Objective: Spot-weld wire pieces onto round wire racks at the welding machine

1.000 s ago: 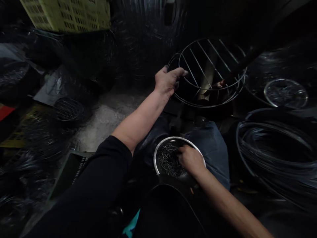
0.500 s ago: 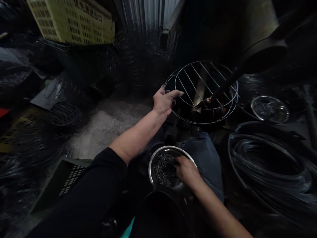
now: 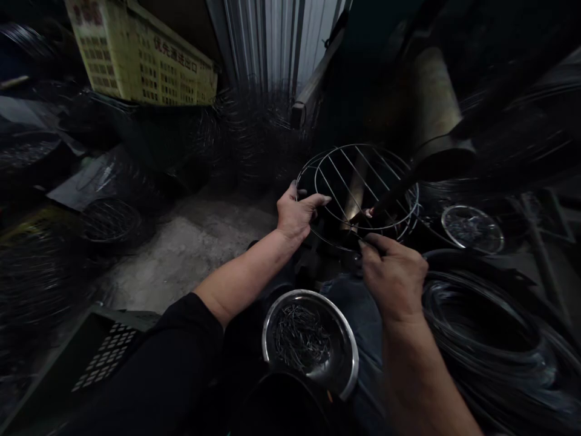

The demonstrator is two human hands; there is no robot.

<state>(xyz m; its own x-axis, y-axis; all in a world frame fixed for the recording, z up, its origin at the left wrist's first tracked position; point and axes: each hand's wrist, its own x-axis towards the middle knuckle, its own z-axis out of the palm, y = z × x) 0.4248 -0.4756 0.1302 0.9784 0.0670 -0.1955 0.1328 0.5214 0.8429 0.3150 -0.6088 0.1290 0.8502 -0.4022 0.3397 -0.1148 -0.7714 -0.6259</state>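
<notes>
My left hand (image 3: 297, 213) grips the left rim of a round wire rack (image 3: 358, 181) with parallel bars, held up in front of me. My right hand (image 3: 393, 272) is raised to the rack's near edge, fingers pinched on something small I cannot make out. Below, on my lap, sits a steel bowl (image 3: 338, 363) holding several short dark wire pieces (image 3: 299, 336). A dark rod (image 3: 390, 194) slants down through the rack from the upper right.
Large coils of black wire (image 3: 490, 327) lie at the right, with a second steel bowl (image 3: 472, 227) behind them. A yellow crate (image 3: 145, 57) stands at the upper left, wire baskets (image 3: 109, 221) and a dark perforated crate (image 3: 91, 357) at the left.
My right hand has left the bowl on my lap and risen to the rack's near edge. The view has tilted, so the rack now appears lower.
</notes>
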